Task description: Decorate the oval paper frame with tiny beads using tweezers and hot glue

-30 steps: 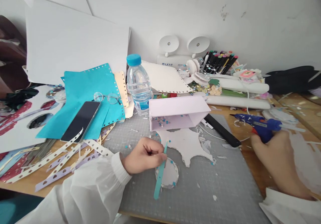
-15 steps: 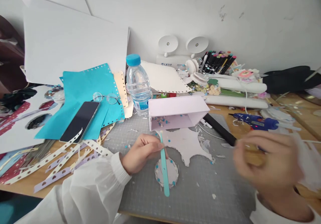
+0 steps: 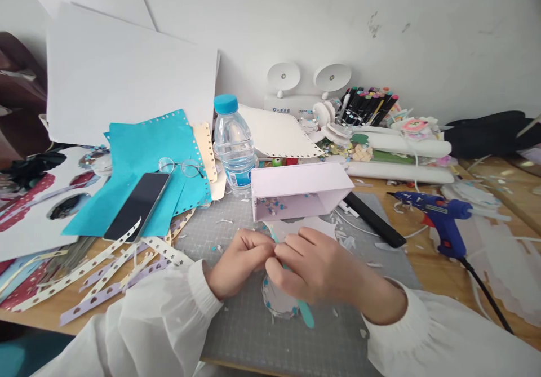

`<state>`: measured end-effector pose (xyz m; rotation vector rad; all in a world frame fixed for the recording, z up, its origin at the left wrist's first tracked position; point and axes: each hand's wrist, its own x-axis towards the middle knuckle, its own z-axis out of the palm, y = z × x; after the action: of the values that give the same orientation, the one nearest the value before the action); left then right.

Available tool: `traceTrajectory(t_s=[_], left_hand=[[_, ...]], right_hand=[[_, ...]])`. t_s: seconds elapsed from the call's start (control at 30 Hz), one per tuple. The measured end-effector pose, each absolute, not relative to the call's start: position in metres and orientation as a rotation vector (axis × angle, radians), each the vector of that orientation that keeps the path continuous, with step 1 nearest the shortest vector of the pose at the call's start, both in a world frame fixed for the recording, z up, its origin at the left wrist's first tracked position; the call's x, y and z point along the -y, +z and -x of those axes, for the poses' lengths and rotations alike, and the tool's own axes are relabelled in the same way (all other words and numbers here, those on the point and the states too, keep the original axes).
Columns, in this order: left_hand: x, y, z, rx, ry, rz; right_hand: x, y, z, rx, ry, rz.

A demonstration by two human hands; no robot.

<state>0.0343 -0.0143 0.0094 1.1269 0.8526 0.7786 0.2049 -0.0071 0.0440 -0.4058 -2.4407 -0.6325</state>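
**Over the grey cutting mat [image 3: 333, 340], two bare hands meet at one teal strip [image 3: 306, 315]**

The mat's near side runs close to the wooden table edge [image 3: 236, 367]. Room to move lies in front of the hands, where grey surface shows among a few white scraps, and rightward toward the blue glue gun [image 3: 439, 208], which is well apart from them. Just behind, the open-fronted lilac box [image 3: 302, 180] and a cut white sheet [image 3: 313, 227] crowd the space.

The left hand [image 3: 240, 261] has thumb and fingers pinched together on the strip near its upper end. The right hand [image 3: 315, 267] is curled across the strip, fingers bunched; their tips are hidden, so I cannot tell whether they clamp it. The strip slants above one round white disc [image 3: 276, 298] with blue bits around its rim.

Counted around them: one water bottle [image 3: 234, 146], one smartphone [image 3: 137, 207], one pair of eyeglasses [image 3: 190, 168], one black bar [image 3: 374, 219], and two round lamp heads [image 3: 332, 76] by the wall.
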Motion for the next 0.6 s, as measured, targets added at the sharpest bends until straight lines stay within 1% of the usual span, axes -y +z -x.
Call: traceTrajectory(t_s=[0.13,0.23,0.33,0.43,0.53,0.6], left_hand=[[0.015,0.012,-0.038,-0.883,0.751,-1.131],[0.014,0.014,-0.037,-0.912,0.801,-1.193],[0.013,0.017,-0.033,-0.934,0.854,-1.408],[0.012,0.021,-0.033,-0.745,0.847,-1.796],[0.011,0.024,-0.037,-0.493,0.746,-2.126],[0.01,0.022,-0.039,-0.435,0.641,-2.256]], right_hand=[[0.009,0.041,-0.21,2.391,-0.665,0.447],[0.012,0.039,-0.222,2.352,-0.57,0.566],[0.017,0.031,-0.242,2.225,-0.287,0.79],[0.022,0.016,-0.26,2.021,-0.003,0.929],[0.025,-0.001,-0.27,1.881,0.205,0.982],[0.025,-0.008,-0.271,1.761,0.323,0.997]])
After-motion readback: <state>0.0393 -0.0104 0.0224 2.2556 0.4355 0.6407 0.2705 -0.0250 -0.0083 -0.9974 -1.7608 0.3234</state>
